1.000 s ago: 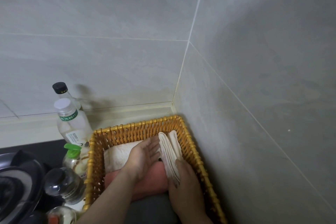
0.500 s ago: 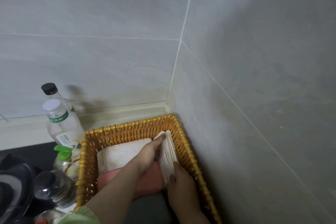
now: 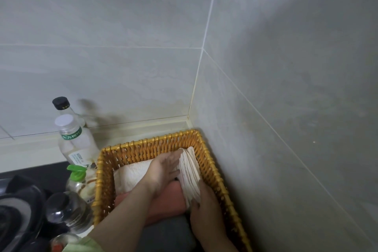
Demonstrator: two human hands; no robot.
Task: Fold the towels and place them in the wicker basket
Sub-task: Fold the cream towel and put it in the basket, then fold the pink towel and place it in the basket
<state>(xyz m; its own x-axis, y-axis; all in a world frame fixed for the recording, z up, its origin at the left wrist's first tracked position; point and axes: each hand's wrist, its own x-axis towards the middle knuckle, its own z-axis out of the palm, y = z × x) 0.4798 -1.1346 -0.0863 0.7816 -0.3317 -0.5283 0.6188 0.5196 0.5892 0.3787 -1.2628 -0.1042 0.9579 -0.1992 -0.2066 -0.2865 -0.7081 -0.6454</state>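
The woven yellow wicker basket (image 3: 143, 143) held every towel in view. Three lay flat across the basket's left and middle: a dark grey folded towel (image 3: 163, 235) at its near end, a coral-pink folded towel (image 3: 169, 200) at its middle, and a cream terry towel (image 3: 131, 176) by its far wall. A pale, thin folded towel (image 3: 190, 172) stood on edge along the basket's right wall. The left hand (image 3: 163, 172), fingers straight, pressed flat on that towel's inner face. The right hand (image 3: 206, 208), at the basket's near right, pinched the towel's near end between thumb and curled fingers. To seat it well, the right hand should probably ease the bundle down along the basket's wall. The left should hold the layers together so that they cannot fan open. Neither should let go until the lower edge meets the basket's floor.
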